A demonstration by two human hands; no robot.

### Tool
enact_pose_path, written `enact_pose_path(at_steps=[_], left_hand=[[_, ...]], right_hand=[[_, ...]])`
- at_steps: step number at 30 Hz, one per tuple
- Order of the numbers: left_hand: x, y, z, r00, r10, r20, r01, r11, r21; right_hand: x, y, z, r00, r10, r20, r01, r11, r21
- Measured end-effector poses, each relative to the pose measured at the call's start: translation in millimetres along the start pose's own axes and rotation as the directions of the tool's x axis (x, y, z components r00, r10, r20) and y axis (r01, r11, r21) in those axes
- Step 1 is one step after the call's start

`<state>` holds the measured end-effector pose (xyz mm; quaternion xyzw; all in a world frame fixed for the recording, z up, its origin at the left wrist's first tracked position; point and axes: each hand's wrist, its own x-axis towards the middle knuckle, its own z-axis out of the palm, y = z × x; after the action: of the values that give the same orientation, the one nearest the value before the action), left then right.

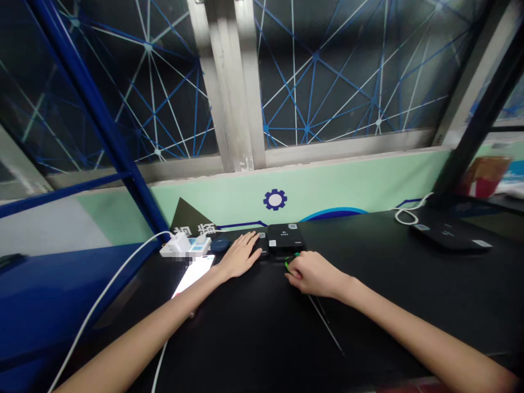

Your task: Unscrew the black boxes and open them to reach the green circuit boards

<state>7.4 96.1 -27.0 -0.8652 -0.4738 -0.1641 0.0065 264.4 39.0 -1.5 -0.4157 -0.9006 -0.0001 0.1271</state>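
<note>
My left hand [241, 255] lies flat, fingers stretched out, over a small black box [262, 244] at the back of the black table. Right beside that box sits a second black box [285, 236] with white labels on its top. Just in front of it, my right hand [313, 273] is closed in a fist. Two thin dark rods [329, 329] stick out of this fist towards me, and a bright green part [288, 265] shows at its far side. The fingers hide most of this tool, so its kind is unclear.
A lit phone [195, 275] lies under my left forearm, near a white power strip [166, 251] with a plugged-in charger and cable. A dark blue object [220, 245] is next to it. Far right, a flat black device [450, 232] lies near a white cable [405, 217]. Windows stand behind.
</note>
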Motion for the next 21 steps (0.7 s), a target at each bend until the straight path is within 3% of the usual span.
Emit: enact_pose_path(at_steps=[5, 9, 15, 21], left_hand=[[16.7, 11.7, -21.6, 0.999, 0.047, -0.019, -0.048, 0.998, -0.04], [40.2, 23.3, -31.5, 0.99, 0.127, 0.059, -0.123, 0.99, -0.062], [71.8, 27.6, -25.3, 0.973, 0.149, 0.175, -0.134, 0.986, -0.095], [80.4, 27.2, -20.7, 0.976, 0.135, 0.169, -0.116, 0.986, -0.119]], right_hand=[[-0.7, 2.6, -1.1, 0.999, 0.008, 0.045, -0.007, 1.0, -0.021], [-1.5, 5.5, 0.2, 0.999, 0.008, 0.05, -0.007, 1.0, -0.028], [-2.2, 6.8, -1.5, 0.999, 0.002, 0.052, -0.001, 0.999, -0.034], [-3.2, 7.3, -4.5, 0.998, -0.018, 0.063, 0.019, 1.0, -0.017]])
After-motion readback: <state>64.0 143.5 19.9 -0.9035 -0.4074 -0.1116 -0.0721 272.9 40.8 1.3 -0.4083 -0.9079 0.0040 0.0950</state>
